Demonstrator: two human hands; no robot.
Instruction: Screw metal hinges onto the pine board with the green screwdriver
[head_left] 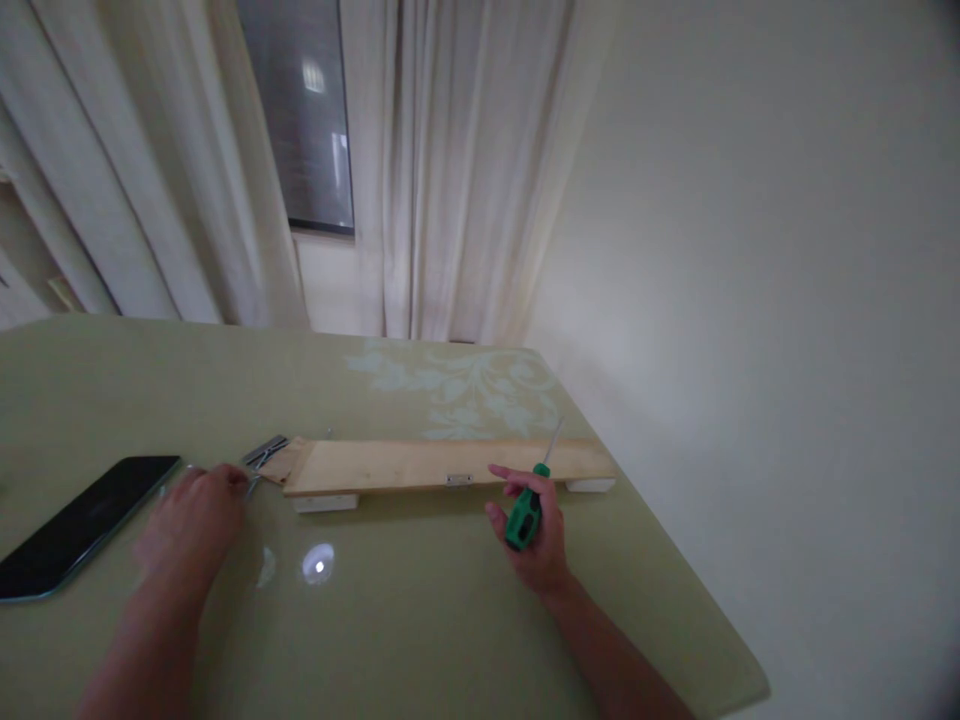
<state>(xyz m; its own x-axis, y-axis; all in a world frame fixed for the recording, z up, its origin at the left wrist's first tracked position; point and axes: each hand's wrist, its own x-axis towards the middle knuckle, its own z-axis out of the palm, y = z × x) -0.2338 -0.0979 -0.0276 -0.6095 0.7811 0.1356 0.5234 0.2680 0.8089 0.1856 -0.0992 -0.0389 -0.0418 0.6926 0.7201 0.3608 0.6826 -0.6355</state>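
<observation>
Screwdriver [527, 508] in right hand [536, 540] grip, shaft over plank [442, 465].

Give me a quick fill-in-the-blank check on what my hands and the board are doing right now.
1. The right hand grips a screwdriver whose handle is ____ in colour.
2. The wooden board lies flat on the ____ table.
3. The left hand reaches toward small metal parts at the board's ____ end.
4. A dark phone lies to the ____ of the left hand.

Missing words: green; green; left; left
</observation>
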